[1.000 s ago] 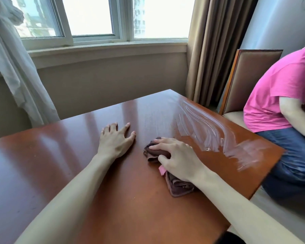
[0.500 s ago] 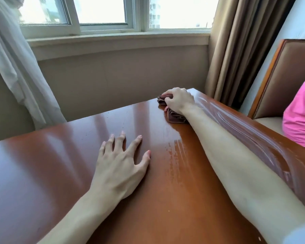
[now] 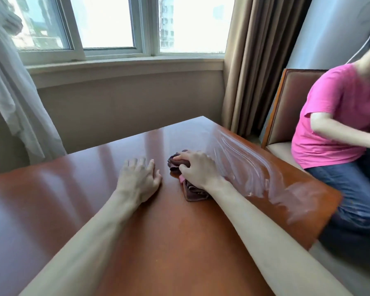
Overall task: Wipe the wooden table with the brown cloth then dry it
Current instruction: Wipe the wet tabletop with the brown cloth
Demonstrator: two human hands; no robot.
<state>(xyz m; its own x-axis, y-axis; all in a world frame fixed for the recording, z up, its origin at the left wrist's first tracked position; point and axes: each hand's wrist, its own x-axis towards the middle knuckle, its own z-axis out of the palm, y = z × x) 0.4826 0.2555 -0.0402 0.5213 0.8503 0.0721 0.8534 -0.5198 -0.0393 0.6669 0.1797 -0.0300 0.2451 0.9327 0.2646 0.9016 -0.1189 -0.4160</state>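
Right hand pressing the cloth on the wet-streaked tabletop

The right hand (image 3: 198, 168) grips the bunched brown cloth (image 3: 192, 192), fingers curled over its far end, pressing it onto the tabletop (image 3: 77, 189) near the middle. The left hand (image 3: 138, 179) lies flat just beside it, fingers slightly spread. Whitish wet streaks (image 3: 250, 165) run along the right edge. A person in a pink shirt (image 3: 338, 116) sits on a chair (image 3: 286, 107) beyond.

Two hands (image 3: 137, 180), one brown cloth (image 3: 192, 192), one wooden table (image 3: 51, 199) — one chair (image 3: 286, 107).
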